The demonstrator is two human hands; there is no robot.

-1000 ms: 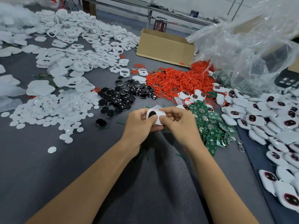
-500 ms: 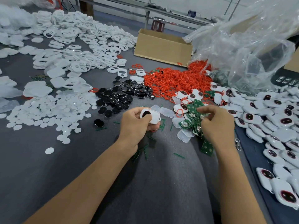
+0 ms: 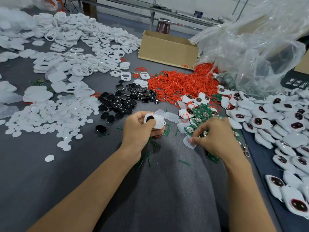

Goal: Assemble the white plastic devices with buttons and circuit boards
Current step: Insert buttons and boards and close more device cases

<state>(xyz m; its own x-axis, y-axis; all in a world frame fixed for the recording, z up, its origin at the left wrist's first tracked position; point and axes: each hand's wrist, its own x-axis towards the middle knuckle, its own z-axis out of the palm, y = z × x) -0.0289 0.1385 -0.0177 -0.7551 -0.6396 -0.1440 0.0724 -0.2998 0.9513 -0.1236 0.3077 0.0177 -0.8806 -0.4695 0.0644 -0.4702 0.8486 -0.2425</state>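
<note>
Gripping a white device (image 3: 154, 122) in the left hand (image 3: 138, 131), fingers curled beneath it and thumb laid across its black button, just above the grey tabletop (image 3: 150, 198). Reaching with the right hand (image 3: 217, 138) into the heap of green circuit boards (image 3: 201, 112) just to the right of the device, fingers bent down among them and hiding much of the heap. Cannot tell whether a board is actually pinched. Brushing, or nearly so, a clear plastic cover (image 3: 189, 144) at the fingertips, with more clear covers (image 3: 171, 116) lying between the two hands.

Hemmed in on every side. Heaped just beyond the left hand, black buttons (image 3: 127, 99). Piled behind the boards, red rings (image 3: 180, 82), with a few closed devices mixed in at the near edge. Spread well to the left, white discs (image 3: 50, 118); strewn across the back left, empty white shells (image 3: 75, 47). Banked along the right edge, finished devices (image 3: 275, 118), dark buttons facing up. Standing at the back, a cardboard box (image 3: 167, 47), and beside it a crumpled clear plastic bag (image 3: 250, 47) sagging over the far side of the rings. Scattered under and between the wrists, thin green slivers (image 3: 147, 158).
</note>
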